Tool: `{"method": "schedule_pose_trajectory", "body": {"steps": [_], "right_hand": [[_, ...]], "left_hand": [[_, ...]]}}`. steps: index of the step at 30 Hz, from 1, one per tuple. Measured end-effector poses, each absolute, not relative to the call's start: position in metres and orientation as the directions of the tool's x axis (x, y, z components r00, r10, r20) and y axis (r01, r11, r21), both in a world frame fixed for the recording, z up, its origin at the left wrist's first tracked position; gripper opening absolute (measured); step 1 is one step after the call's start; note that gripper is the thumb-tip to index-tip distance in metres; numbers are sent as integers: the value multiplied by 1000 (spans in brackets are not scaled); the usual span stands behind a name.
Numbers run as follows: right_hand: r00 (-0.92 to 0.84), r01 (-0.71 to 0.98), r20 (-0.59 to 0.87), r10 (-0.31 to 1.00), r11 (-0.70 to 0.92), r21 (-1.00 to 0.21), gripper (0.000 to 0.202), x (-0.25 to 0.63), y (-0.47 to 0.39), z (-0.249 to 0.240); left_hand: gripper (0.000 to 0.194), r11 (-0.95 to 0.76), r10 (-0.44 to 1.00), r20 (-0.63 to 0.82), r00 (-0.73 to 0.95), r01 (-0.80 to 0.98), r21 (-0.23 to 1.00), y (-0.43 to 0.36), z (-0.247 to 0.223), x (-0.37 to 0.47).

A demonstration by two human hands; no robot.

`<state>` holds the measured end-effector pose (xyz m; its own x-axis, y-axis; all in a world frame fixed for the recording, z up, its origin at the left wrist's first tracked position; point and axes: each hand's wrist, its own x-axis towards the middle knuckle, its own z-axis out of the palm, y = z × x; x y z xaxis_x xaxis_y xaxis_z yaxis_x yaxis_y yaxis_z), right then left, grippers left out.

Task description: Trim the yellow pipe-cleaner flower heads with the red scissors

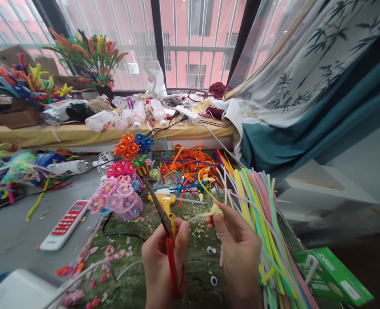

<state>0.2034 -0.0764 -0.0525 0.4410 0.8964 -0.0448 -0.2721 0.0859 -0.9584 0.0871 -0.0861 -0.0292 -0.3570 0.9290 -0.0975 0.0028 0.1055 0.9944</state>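
My left hand [156,253] is closed around a pair of scissors [171,264] with red handles. The dark blades point up and to the left, nearly together. In my right hand [238,249], thumb and fingers pinch a small pale yellow fuzzy piece [216,210], which looks like shaped pipe cleaner, with a thin strand reaching left. Just beyond the scissors lies a yellow glue gun [166,201], partly hidden by the blades and hand. Pale yellow clippings are scattered on the green mat [128,262] between and below my hands.
Pipe-cleaner flowers [117,191] stand left of the glue gun. Long pastel pipe cleaners [257,201] lie along the right, by a green box [334,277]. Orange pieces [193,161] are heaped behind. Googly eyes [213,280] rest on the mat; a red-and-white remote [65,225] lies left.
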Motion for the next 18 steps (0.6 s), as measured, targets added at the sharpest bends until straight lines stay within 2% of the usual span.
{"method": "schedule_pose_trajectory", "body": {"steps": [5, 9, 13, 18], "right_hand": [[471, -271, -39, 881, 102, -957, 26, 201, -71, -55], [522, -302, -9, 853, 174, -937, 24, 201, -67, -62], [592, -284, 46, 805, 262, -923, 25, 203, -65, -63], [634, -253, 79, 769, 303, -919, 22, 203, -63, -56]], "left_hand": [[30, 118, 928, -110, -357, 1, 993, -88, -31, 90], [41, 105, 934, -97, -345, 5, 994, -92, -37, 85], [50, 73, 943, -26, -331, 129, 989, -101, -44, 74], [62, 26, 973, 17, -229, 185, 982, -108, -63, 68]]}}
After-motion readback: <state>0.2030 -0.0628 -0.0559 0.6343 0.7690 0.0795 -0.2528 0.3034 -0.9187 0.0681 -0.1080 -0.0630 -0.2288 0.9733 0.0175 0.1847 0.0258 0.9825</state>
